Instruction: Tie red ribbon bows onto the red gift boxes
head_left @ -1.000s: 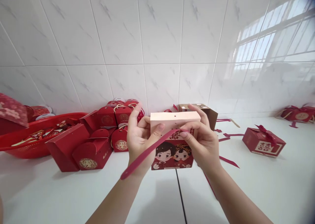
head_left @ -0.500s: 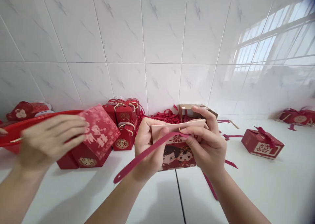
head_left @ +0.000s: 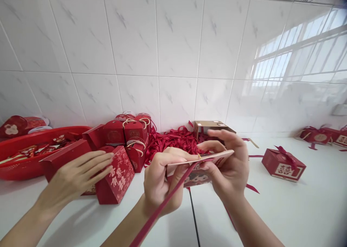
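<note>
Head view: one dark-red ribbon point(head_left: 166, 203), slanting from the box flap down toward the near edge of the worktop point(head_left: 306, 214). One left hand point(head_left: 164, 183), thumb and fingers clenched on the flap's left part. One right hand point(head_left: 230, 164), thumb and forefinger pinching the ribbon against the flap, remaining fingers raised. One printed box point(head_left: 197, 181), tilted, held between both hands above the worktop's dark seam point(head_left: 193, 211). To the left, one co-worker's hand point(head_left: 76, 173), fingers laid over a red box with white lettering point(head_left: 119, 178). Toward the right edge, one bow-tied box point(head_left: 283, 164). Toward the left edge, one red basket point(head_left: 24, 173) of small wrapped packets point(head_left: 51, 144). Along the back edge, cord-handled boxes point(head_left: 135, 131), heaped red ribbons point(head_left: 173, 140), one brown carton point(head_left: 214, 126). Beyond, tiled wall point(head_left: 176, 41).
</note>
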### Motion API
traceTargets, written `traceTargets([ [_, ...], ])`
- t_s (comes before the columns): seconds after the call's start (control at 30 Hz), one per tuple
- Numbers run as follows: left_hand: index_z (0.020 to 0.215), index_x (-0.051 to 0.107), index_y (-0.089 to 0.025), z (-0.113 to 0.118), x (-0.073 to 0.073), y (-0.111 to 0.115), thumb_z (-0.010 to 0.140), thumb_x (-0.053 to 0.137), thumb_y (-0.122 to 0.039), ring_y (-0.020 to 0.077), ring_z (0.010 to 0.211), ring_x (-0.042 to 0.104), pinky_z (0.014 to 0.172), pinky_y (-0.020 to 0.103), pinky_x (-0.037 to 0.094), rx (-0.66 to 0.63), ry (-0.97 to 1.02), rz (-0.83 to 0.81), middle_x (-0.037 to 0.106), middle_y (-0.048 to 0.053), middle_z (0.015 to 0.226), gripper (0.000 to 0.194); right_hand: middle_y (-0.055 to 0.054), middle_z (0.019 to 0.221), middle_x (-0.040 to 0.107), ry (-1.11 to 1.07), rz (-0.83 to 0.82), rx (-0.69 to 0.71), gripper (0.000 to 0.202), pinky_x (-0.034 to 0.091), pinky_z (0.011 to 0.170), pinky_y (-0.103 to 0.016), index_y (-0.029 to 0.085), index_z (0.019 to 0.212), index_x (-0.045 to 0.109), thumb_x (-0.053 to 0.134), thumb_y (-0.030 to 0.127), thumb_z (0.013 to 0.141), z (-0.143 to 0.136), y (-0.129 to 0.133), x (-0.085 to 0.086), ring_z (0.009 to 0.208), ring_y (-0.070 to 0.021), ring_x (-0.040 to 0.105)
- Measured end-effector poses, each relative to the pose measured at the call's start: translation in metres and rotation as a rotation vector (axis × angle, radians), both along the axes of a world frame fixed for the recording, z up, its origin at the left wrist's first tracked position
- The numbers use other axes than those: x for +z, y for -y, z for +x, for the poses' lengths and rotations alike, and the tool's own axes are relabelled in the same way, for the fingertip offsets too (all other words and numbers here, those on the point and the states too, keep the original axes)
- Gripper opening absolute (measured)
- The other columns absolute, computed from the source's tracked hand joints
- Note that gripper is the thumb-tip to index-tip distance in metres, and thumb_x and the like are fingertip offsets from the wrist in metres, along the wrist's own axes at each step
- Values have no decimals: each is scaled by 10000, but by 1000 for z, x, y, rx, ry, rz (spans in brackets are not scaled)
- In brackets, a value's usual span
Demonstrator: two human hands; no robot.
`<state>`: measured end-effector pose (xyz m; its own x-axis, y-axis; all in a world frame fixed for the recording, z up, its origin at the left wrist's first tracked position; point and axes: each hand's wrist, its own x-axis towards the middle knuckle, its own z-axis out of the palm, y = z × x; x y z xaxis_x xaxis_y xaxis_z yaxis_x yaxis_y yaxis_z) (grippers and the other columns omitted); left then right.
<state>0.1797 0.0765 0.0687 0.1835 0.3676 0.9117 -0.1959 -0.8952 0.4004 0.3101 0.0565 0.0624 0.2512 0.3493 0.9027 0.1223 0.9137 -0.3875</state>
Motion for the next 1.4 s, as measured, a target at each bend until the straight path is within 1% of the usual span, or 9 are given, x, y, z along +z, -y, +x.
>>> traceTargets([
  [0.1, 994, 537, -232, -10, 8, 1, 892, 501, -216, 223, 911, 666, 702, 367, 568, -31, -59, 35, 695, 71, 978, 110, 12, 739, 625, 7, -89, 30, 218, 481, 463, -223, 225, 893, 547, 705, 178, 750, 1, 4, 1, 557, -110, 581],
  [0.27, 1231, 502, -219, -43, 30, -5, 738, 723, -228, 254, 1179, 529, 967, 380, 487, 67, -432, 4, 570, 106, 1239, 541, 66, 516, 484, -113, -218, -272, 222, 372, 363, -188, 208, 719, 518, 737, 245, 724, 4, 7, 7, 427, -78, 452],
  [0.5, 893, 692, -240, -49, 35, -2, 802, 616, -62, 176, 908, 650, 782, 329, 558, 199, -47, 157, 696, 20, 916, 213, 50, 551, 529, 54, -173, -214, 211, 370, 352, -183, 210, 744, 506, 717, 202, 738, 2, 4, 4, 447, -87, 487],
  [0.6, 919, 660, -224, -44, 34, 7, 837, 593, -109, 175, 836, 661, 735, 328, 567, 197, 41, 42, 687, 26, 837, 156, 13, 639, 574, 239, -28, -124, 203, 423, 412, -223, 207, 805, 520, 699, 138, 739, 2, 4, -1, 539, -126, 561],
  [0.73, 1157, 433, -287, -48, 40, 19, 855, 572, -138, 152, 685, 659, 627, 304, 575, 51, 32, -99, 658, -8, 777, 364, -8, 681, 582, 366, 142, -131, 240, 472, 505, -293, 197, 866, 534, 693, 89, 722, 2, 8, -2, 600, -152, 571],
  [0.93, 1096, 453, -298, -73, 54, 27, 770, 590, 24, 141, 705, 661, 613, 283, 580, 95, -119, 158, 632, -7, 860, 479, -24, 677, 613, 455, 198, -108, 256, 461, 529, -327, 182, 886, 526, 685, 69, 720, 2, 18, 4, 585, -163, 574],
  [1.17, 964, 638, -243, -84, 54, 20, 786, 666, -224, 271, 1231, 456, 1055, 437, 403, 332, -391, 125, 515, 70, 1250, 181, -31, 661, 615, 487, 223, -136, 236, 457, 535, -335, 165, 887, 512, 675, 77, 739, 0, 26, 11, 579, -176, 598],
  [1.3, 1008, 661, -260, -80, 55, 24, 877, 534, -187, 196, 1100, 577, 928, 295, 502, 160, -578, 35, 640, 38, 1138, 197, -26, 652, 637, 495, 223, -153, 203, 461, 537, -326, 176, 882, 525, 675, 113, 760, 0, 28, 14, 559, -170, 607],
  [1.4, 1042, 657, -229, -75, 54, 28, 951, 371, -254, 206, 1013, 627, 886, 324, 525, -10, -591, -100, 689, 70, 1044, 302, -19, 640, 647, 505, 225, -176, 182, 456, 527, -317, 189, 877, 532, 669, 132, 771, 0, 28, 15, 540, -162, 599],
])
